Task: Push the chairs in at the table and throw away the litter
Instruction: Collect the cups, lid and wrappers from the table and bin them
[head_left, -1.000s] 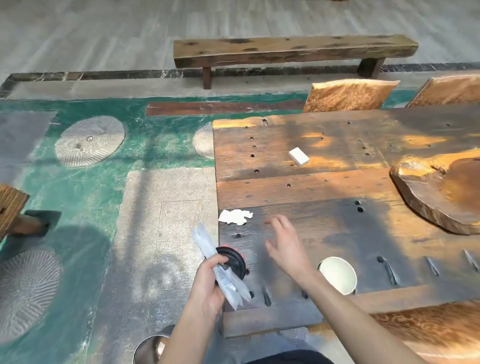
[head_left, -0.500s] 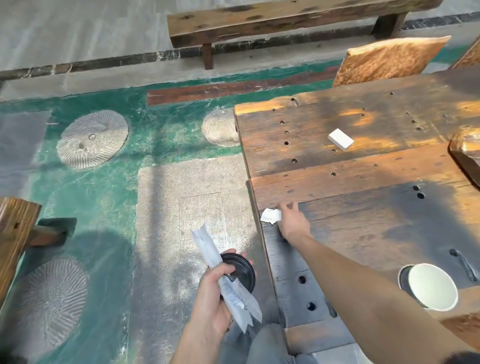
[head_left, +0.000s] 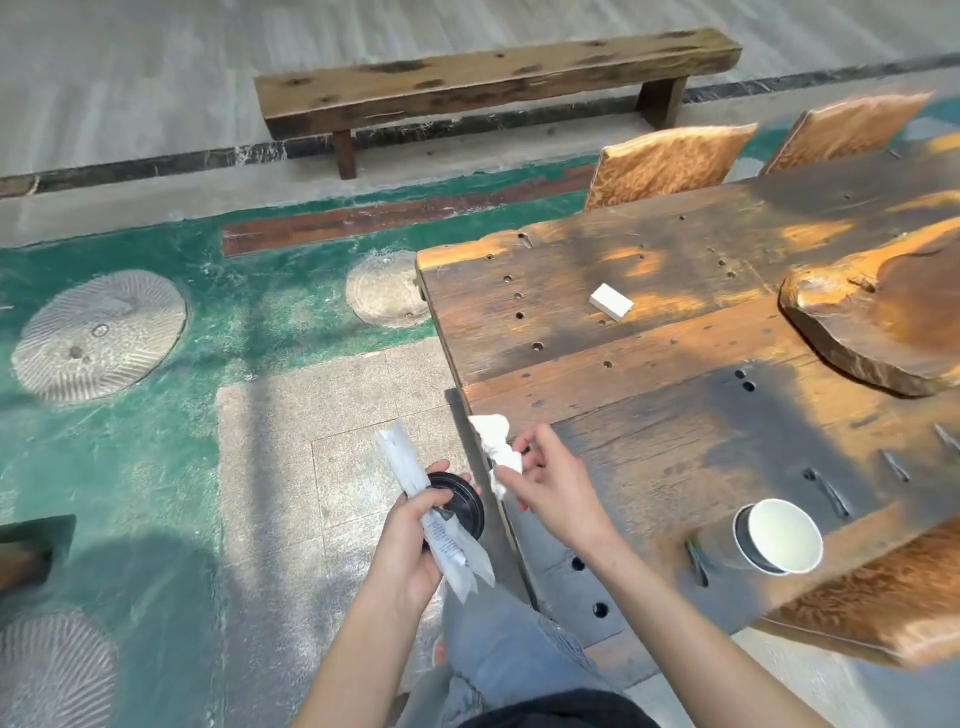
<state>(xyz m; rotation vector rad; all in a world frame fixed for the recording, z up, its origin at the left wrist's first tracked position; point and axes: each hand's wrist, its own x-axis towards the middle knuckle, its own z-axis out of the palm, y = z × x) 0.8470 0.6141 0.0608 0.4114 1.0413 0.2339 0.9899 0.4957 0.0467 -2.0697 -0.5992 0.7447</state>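
at lower centre: crumpled tissue (head_left: 496, 448), newly off table (head_left: 675, 447), pinched by right hand (head_left: 557, 486); left hand (head_left: 408, 543) gripping wrapper (head_left: 402, 462), lid (head_left: 466, 506); cup (head_left: 779, 535) still uncollected.

one cup (head_left: 779, 535), one lid (head_left: 466, 512), one tissue (head_left: 497, 448)

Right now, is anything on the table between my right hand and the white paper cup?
Nothing visible: only bare dark planks of the wooden table separate the right hand, which pinches a crumpled white tissue, from the white paper cup.
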